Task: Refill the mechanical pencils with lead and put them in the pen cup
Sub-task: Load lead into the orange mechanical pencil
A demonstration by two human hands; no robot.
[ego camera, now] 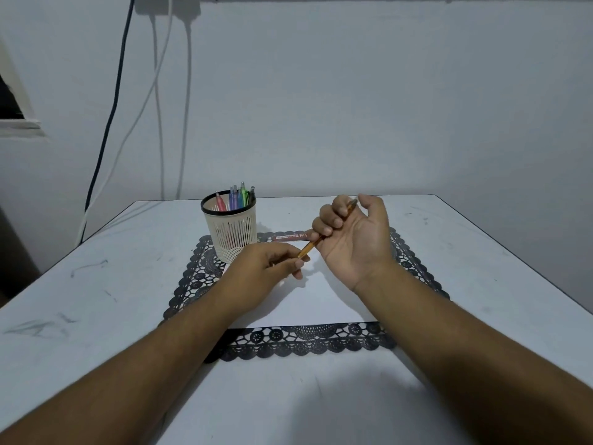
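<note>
While your right hand [354, 239] curls its fingers round the orange mechanical pencil [324, 234], palm turned up, the barrel runs slantwise through that fist: its far end pokes out between thumb and forefinger, toward the back edge of the table [96, 284], and its near end slopes down and left out of the little-finger side. Your left hand [266, 271] meets that lower end, thumb and fingertips pinched together at it; whether they grip the pencil's end itself or some small part there is hard to make out. Both hands hover above the white sheet [308, 303] that lies on the black lace mat [301, 343] in the middle of the table. Just beyond the pencil, a reddish lead tube [288, 236] lies flat on the mat's far edge. Left of it, at the mat's far left corner, stands the cream pen cup [230, 231], several coloured pencils [236, 199] upright inside.
</note>
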